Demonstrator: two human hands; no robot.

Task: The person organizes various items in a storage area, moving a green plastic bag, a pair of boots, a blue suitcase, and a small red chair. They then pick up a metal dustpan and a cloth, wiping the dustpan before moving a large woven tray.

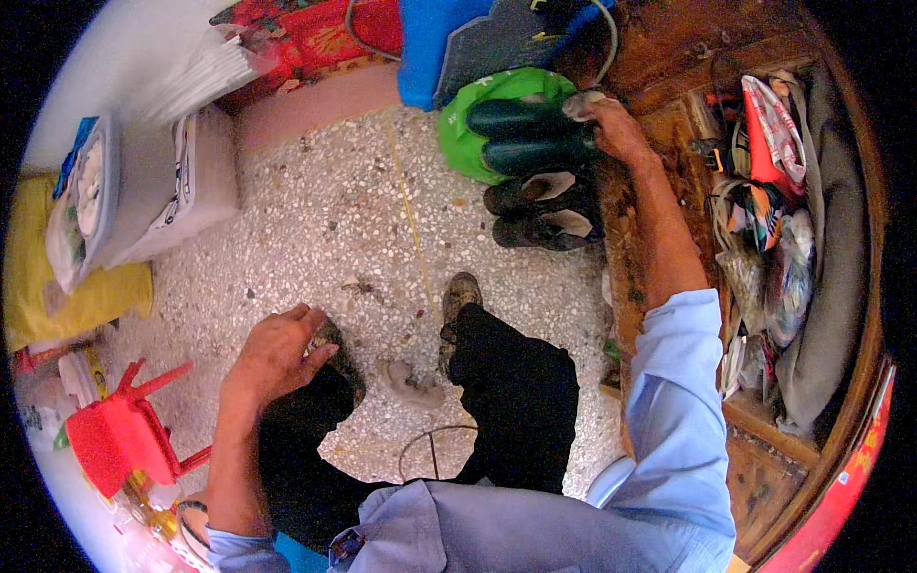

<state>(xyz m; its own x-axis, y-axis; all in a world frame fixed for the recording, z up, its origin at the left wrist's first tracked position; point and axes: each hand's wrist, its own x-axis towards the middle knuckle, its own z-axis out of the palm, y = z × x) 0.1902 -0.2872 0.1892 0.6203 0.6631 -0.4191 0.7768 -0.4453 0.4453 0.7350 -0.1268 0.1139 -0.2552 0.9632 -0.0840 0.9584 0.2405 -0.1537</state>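
Right hand (616, 130), fingers curled, grips a pale item (582, 105), probably soft and light, best pinched by its edge, just beside the dark-green boots (521, 118); left hand (274, 351), fingers loosely bent, appears empty.

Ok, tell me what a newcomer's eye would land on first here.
Probably the bright green bag at the upper middle, with dark boots lying across it and the right hand at their right end. Next comes the small red chair at the lower left, vivid beside the pale speckled floor.
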